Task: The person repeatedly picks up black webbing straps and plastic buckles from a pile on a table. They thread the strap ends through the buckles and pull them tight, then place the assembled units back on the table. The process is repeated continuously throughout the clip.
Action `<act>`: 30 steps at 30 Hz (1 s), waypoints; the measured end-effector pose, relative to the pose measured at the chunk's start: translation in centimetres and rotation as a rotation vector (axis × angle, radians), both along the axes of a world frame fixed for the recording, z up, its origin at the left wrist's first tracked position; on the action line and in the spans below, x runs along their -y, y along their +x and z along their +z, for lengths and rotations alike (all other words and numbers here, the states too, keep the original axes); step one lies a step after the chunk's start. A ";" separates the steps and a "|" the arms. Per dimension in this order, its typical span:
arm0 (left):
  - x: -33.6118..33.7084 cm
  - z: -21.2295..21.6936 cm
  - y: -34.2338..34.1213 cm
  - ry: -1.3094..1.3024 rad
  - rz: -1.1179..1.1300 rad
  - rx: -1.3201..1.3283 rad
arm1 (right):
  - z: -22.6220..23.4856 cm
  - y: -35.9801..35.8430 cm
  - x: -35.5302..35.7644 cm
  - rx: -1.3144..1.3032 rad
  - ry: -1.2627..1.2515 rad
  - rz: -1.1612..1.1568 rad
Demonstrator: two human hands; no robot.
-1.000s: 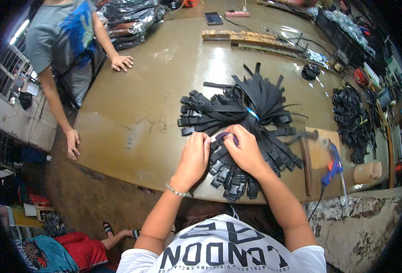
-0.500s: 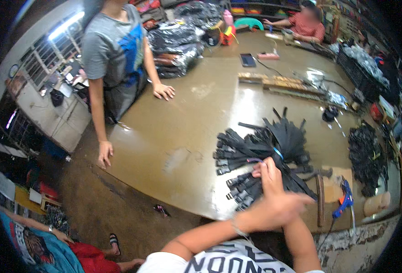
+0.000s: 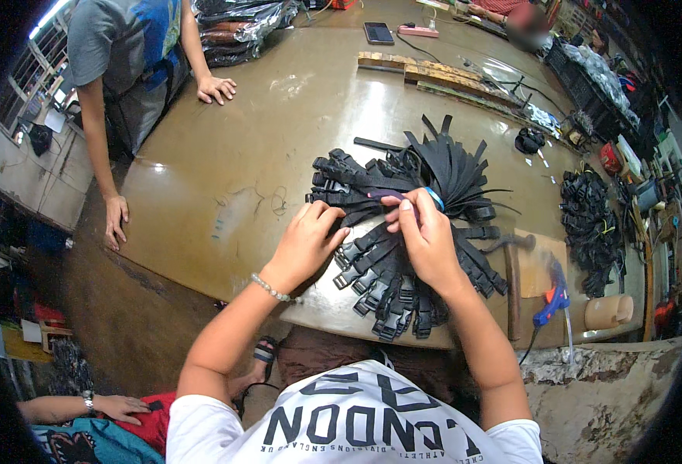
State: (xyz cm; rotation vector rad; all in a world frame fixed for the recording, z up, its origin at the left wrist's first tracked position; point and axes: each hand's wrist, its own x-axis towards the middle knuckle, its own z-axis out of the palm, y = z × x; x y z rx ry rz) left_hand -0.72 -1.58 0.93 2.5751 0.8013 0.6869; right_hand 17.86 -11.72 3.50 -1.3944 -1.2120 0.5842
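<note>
Both hands, left hand [image 3: 307,241] and right hand [image 3: 426,236], pinch straps of the bundle [image 3: 403,224] lying under them; earlier the right hand covered the left.

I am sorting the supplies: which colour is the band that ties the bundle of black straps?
Blue. The band around the strap bundle shows in the head view.

Brown worktable [image 3: 225,185]: black buckle-strap bundle [image 3: 403,224], wooden slats [image 3: 441,77], phone [image 3: 378,32], hammer [image 3: 512,271].
</note>
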 end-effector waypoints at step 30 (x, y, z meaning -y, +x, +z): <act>1.6 -2.5 1.4 -0.334 0.266 0.186 | -3.5 -1.1 -1.4 -0.035 -0.147 0.015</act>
